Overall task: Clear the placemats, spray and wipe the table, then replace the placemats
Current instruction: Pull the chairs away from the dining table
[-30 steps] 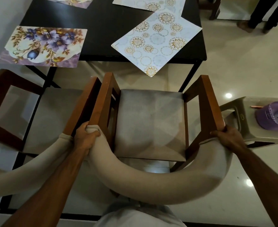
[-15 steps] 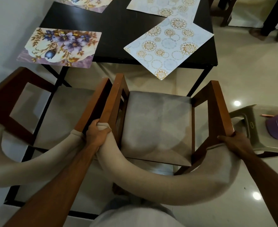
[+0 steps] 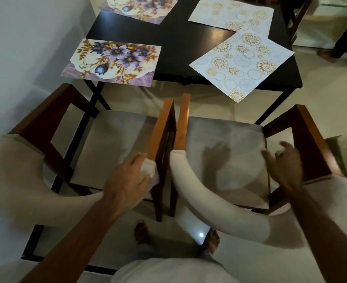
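Reaching past the chairs [image 3: 225, 152], both hands, left [image 3: 127, 180] and right [image 3: 285, 164], loose and empty, should lift the twelve-o'clock placemats [image 3: 113, 62] flat off the counter [image 3: 178, 48].

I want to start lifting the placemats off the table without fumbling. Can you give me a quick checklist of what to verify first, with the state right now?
1. Left hand free: not ok, it rests on the left chair backrest end.
2. Right hand free: ok, holds nothing, blurred.
3. Placemats on the table: ok, all four there.
4. Near floral placemat flat on the table: not ok, overhangs the edge.
5. Near patterned placemat: not ok, corner overhangs.
6. Spray and cloth ready: cannot tell.
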